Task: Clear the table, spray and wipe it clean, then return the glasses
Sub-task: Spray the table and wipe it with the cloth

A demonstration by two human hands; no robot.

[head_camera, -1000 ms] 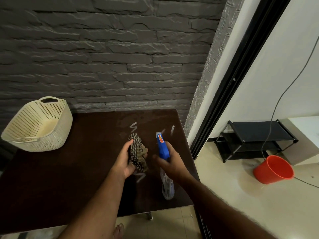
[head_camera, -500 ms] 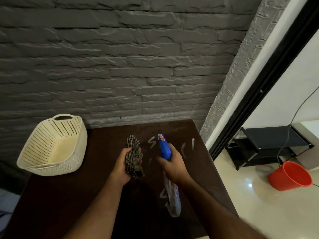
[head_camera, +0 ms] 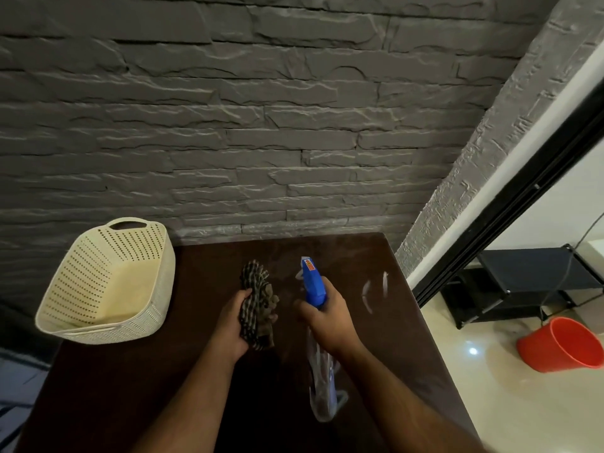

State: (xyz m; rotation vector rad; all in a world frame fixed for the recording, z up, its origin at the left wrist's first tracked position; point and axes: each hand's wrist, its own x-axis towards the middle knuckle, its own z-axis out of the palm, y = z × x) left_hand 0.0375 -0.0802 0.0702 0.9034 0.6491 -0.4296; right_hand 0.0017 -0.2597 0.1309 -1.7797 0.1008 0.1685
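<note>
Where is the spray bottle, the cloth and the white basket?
spray bottle (head_camera: 313,282): head view, on its blue spray head, above the right hand (head_camera: 330,322) gripping it.
cloth (head_camera: 256,305): head view, on the checked bundle the left hand (head_camera: 233,322) holds.
basket (head_camera: 130,223): head view, on its far rim by the handle.

More of the brick wall (head_camera: 228,125) now fills the view, the table (head_camera: 130,387) sits lower, and a pale haze shows beyond the spray bottle (head_camera: 313,282).
</note>
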